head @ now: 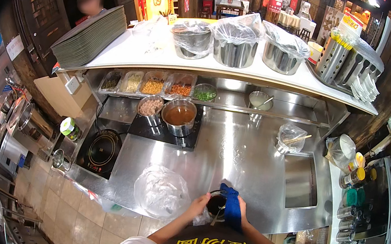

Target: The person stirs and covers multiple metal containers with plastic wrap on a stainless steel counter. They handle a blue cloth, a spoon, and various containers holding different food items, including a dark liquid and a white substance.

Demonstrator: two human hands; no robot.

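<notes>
Close to the apron, at the near edge of the steel worktop, my left hand [199, 205] grips the left side of a round container [216, 203] with dark contents. A spoon handle [216, 216] leans out of its near side. My right hand [242, 209] holds a blue cloth [232, 207] against the container's right side. Some clear plastic shows by the container's lower left. Left of my hands, a crumpled clear plastic bag [162, 192] lies on the steel worktop [208, 165].
An induction cooker [102, 148] is at the left. Behind it stand a pot of brown liquid [179, 115] and a pot of pinkish food [150, 109]. A bag-covered container [291, 138] stands at the right, behind a rectangular recess [300, 181]. Beyond the raised counter, a person [91, 2] is visible.
</notes>
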